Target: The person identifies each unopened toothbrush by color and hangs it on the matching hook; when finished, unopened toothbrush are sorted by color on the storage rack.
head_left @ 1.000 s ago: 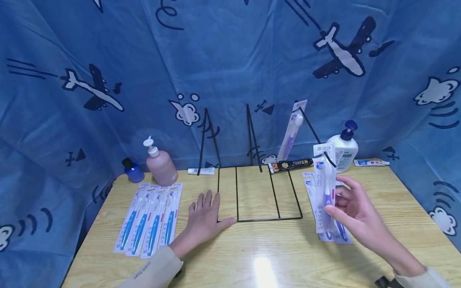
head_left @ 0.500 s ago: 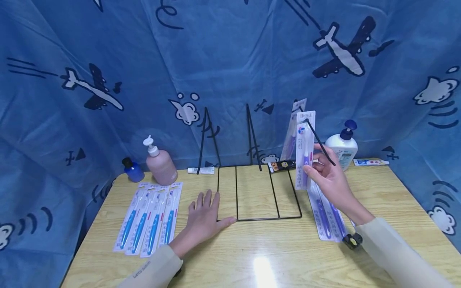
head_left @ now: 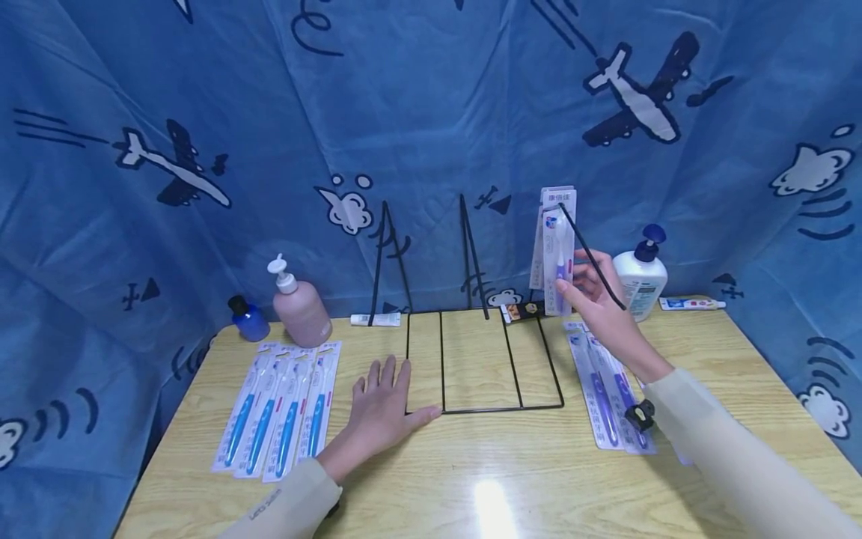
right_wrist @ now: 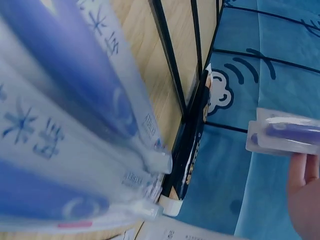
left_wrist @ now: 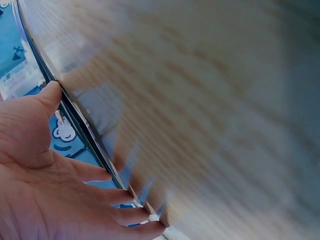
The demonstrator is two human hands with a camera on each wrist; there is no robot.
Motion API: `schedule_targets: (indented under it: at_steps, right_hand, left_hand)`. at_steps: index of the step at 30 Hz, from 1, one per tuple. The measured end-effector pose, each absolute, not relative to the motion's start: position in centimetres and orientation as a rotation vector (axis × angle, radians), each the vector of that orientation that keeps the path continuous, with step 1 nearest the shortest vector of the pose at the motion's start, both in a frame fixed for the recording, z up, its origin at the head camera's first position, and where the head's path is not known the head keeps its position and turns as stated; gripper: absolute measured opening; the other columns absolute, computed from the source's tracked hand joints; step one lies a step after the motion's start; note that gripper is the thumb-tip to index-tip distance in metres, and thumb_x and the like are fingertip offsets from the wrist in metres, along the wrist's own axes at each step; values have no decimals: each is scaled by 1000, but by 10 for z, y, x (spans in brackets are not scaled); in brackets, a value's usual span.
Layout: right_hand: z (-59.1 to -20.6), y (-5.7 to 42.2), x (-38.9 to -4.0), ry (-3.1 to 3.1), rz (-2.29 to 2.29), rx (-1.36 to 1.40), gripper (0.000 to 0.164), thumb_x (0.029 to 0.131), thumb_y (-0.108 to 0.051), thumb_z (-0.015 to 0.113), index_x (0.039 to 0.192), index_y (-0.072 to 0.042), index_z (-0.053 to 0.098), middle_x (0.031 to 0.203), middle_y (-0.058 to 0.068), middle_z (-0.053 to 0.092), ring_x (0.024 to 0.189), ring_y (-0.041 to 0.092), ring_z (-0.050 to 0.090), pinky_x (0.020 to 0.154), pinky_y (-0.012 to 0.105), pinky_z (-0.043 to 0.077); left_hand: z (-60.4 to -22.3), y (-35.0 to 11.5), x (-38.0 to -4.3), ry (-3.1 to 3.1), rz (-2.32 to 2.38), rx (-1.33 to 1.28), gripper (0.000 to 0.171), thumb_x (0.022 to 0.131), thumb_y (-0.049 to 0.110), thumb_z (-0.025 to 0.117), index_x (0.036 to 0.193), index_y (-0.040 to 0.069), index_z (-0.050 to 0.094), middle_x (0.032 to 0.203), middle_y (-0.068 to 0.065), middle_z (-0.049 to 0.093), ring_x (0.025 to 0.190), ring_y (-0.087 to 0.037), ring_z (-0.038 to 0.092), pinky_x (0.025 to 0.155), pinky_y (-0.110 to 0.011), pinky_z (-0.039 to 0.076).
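My right hand [head_left: 609, 322] pinches a packaged purple toothbrush [head_left: 558, 239] near its lower end. The top of its card is on the right hook [head_left: 589, 253] of a black wire rack, in front of another hung toothbrush pack [head_left: 536, 258]. In the right wrist view, the two packs [right_wrist: 287, 131] overlap at my fingers [right_wrist: 298, 172]. My left hand [head_left: 380, 408] lies with fingers spread at the left front corner of the rack's base [head_left: 501, 411]. The left wrist view shows this hand [left_wrist: 30, 170] palm side, fingers straight, holding nothing.
Several blue toothbrush packs [head_left: 269, 419] lie at left, purple packs [head_left: 606, 400] at right. Behind are a blue bottle [head_left: 251, 323], a pink pump bottle [head_left: 303, 314], a small white tube [head_left: 380, 320], black toothpaste [head_left: 518, 311], a white pump bottle [head_left: 640, 281] and another tube [head_left: 694, 304].
My right hand has slid the purple toothbrush pack from the hook's front end back and leftward along it, up to the pack hanging behind. My left hand has stayed in place.
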State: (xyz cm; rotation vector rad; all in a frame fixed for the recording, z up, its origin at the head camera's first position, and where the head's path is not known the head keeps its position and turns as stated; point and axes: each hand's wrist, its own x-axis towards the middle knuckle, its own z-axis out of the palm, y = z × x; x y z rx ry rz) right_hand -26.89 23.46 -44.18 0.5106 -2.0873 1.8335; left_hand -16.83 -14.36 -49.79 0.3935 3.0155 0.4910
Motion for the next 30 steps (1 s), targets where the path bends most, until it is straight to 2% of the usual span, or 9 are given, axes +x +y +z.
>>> schedule_targets:
  at_steps: [4,7,10,14,16,19,23,26,30]
  right_hand:
    - [-441,243,-266,-2111,1769,475,52,108,-8,68,154,-5,44,126,9,67,110,14,66,92,20,52]
    - [-440,253,-257,-2127,1715,463,47,109,-8,67,151,-5,47,127,12,69,111,12,67,95,19,50]
    - [-440,267,-245,-2194,1628,403,45,110,-11,68,150,-1,51,126,14,70,110,9,67,93,16,50]
    - [-442,288,-226,-2363,1552,224,53,110,-21,70,154,1,50,128,10,67,106,5,67,85,15,55]
    - [-445,300,-215,-2454,1540,133,57,111,-25,69,157,0,48,127,7,65,103,4,67,83,17,57]
    - [-451,320,-200,-2592,1529,28,64,112,-30,66,162,0,41,126,11,64,98,2,68,78,22,60]
    - [-460,343,-181,-2797,1495,-82,73,112,-34,66,164,6,33,122,21,66,91,12,69,72,29,60]
    - [-466,356,-171,-2947,1455,-152,80,111,-38,67,163,11,31,113,17,66,84,19,64,67,31,56]
    - [-473,368,-163,-3058,1464,-241,83,109,-37,71,158,18,32,97,8,62,73,20,57,60,31,47]
  left_hand:
    - [-497,-144,-168,3011,498,374,99,100,66,69,165,-2,40,170,-33,30,156,-58,25,119,-76,24]
    - [-498,-144,-167,3007,502,365,99,100,66,69,166,-2,40,170,-33,30,156,-58,25,119,-76,24]
    - [-499,-143,-167,3002,501,362,100,100,67,69,166,-2,39,171,-33,29,156,-58,24,119,-76,24]
    - [-500,-142,-168,3002,506,366,99,100,66,68,166,-2,39,171,-33,29,156,-58,24,119,-76,23]
    - [-499,-141,-168,3002,511,369,99,100,66,69,166,-2,39,171,-34,29,156,-58,24,119,-76,23]
    - [-498,-141,-168,2999,513,368,100,100,66,69,166,-2,38,171,-33,28,157,-58,24,120,-76,23]
    - [-499,-141,-168,2997,505,364,100,100,67,69,167,-2,38,171,-33,28,157,-57,23,120,-76,23]
    - [-499,-141,-169,3004,498,367,100,100,67,69,166,-2,39,171,-33,29,157,-57,24,119,-76,24]
    - [-499,-141,-169,3004,506,378,100,100,67,68,166,-2,39,171,-33,29,156,-58,25,119,-77,24]
